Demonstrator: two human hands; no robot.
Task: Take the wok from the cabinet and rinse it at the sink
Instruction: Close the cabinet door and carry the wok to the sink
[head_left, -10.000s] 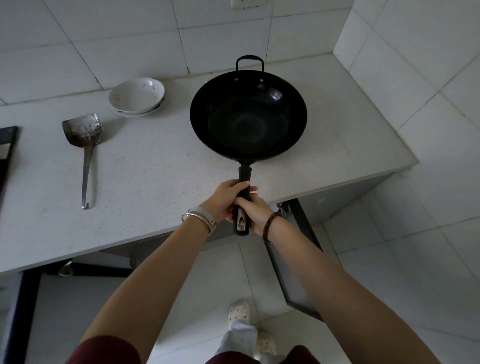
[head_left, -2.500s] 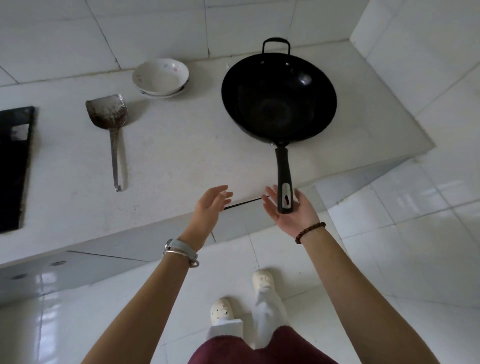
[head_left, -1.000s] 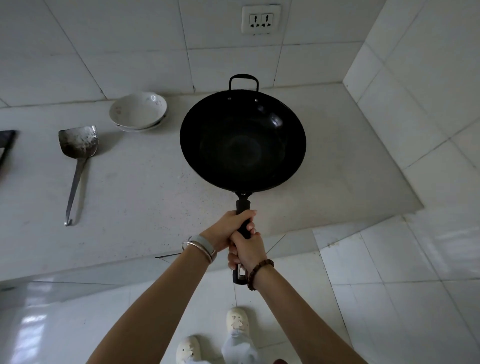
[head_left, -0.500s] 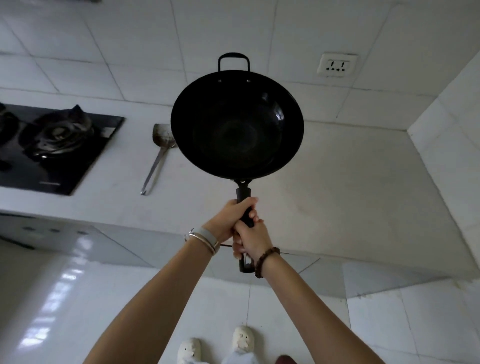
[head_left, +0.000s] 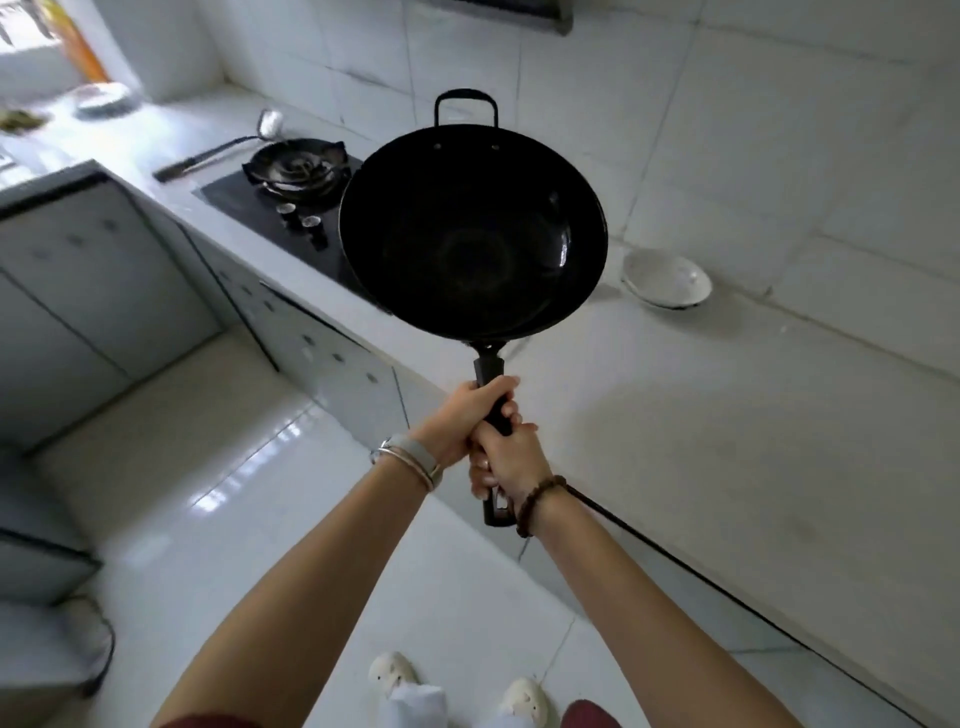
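Note:
The black wok (head_left: 472, 234) hangs in the air in front of me, above the counter edge, bowl facing up and its small loop handle at the far side. Both hands hold its long black handle. My left hand (head_left: 462, 415) grips the handle nearer the bowl. My right hand (head_left: 506, 457) grips it just behind, closer to the handle's end. The wok is empty and covers part of the stove. No sink shows clearly in this view.
A gas stove (head_left: 291, 182) sits in the white counter (head_left: 701, 415) to the left, with a ladle (head_left: 218, 148) beyond it. A white bowl (head_left: 667, 278) stands on the counter at the right. Grey cabinets (head_left: 93, 291) line the left corner. White tiled floor (head_left: 249, 467) lies below.
I have turned left with the wok held out in both hands. The stove and the left counter corner have come into view, and the white bowl now lies to the right of the wok.

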